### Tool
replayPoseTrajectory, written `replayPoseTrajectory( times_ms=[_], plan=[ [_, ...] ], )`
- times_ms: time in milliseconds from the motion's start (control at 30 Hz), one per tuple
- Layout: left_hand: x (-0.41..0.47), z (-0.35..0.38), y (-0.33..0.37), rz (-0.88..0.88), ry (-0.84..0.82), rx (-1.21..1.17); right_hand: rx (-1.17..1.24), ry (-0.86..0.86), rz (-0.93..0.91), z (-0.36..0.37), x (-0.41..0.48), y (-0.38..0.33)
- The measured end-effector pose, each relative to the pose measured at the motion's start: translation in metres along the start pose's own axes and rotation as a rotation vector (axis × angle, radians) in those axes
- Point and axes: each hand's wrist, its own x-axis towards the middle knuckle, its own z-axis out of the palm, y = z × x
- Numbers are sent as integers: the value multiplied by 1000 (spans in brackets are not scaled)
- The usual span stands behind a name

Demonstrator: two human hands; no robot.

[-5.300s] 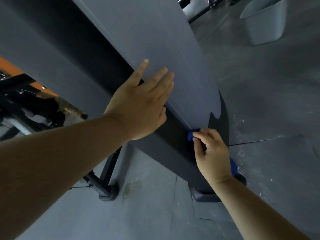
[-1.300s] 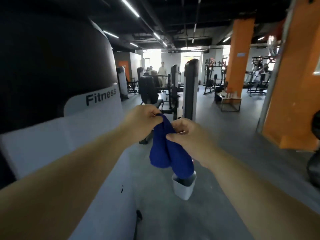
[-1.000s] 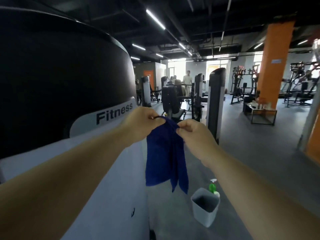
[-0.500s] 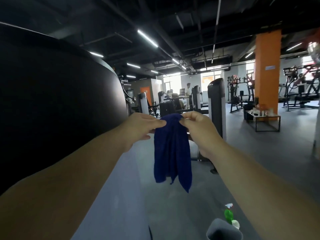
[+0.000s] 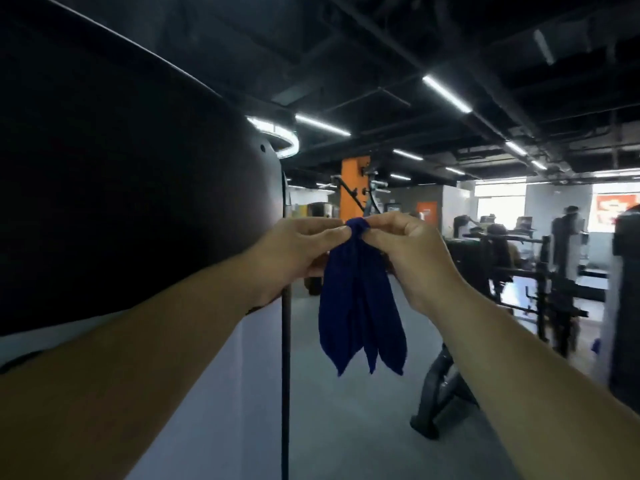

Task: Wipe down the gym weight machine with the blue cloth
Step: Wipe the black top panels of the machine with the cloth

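Observation:
The blue cloth (image 5: 356,299) hangs in mid-air at chest height, bunched at its top, with its corners dangling down. My left hand (image 5: 294,252) pinches the top of the cloth from the left. My right hand (image 5: 405,251) pinches the same top edge from the right, fingertips almost touching the left hand's. The weight machine's big shroud (image 5: 121,202), black above and light grey below, fills the left side, close beside my left forearm. The cloth is apart from the machine.
A thin black upright bar (image 5: 285,375) stands at the shroud's right edge. Black gym equipment (image 5: 519,289) stands to the right, with a dark angled leg (image 5: 436,403) on the grey floor. An orange pillar (image 5: 351,192) rises behind. People sit far back right.
I have stood up from wiping low on the machine. Both hands now hold the cloth up by its top, and my view has turned left, losing the bin and spray bottle.

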Motion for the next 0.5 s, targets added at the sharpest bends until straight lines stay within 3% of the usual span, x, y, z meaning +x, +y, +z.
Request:
replayPoseTrajectory(
  times_ms=[167, 267, 333, 400, 500],
  plan=[
    [70, 14, -13, -77, 234, 176, 86, -209, 0, -16, 93, 45],
    [90, 7, -13, -37, 467, 361, 162, -365, -17, -6, 132, 62],
    [98, -3, -9, 9, 645, 624, 181, -429, -34, 6, 152, 72],
    [106, -11, -6, 22, 777, 1031, 199, -458, -45, 20, 169, 82],
    [111, -20, -7, 101, 870, 1545, 199, -465, -65, 39, 189, 94]
  ],
)
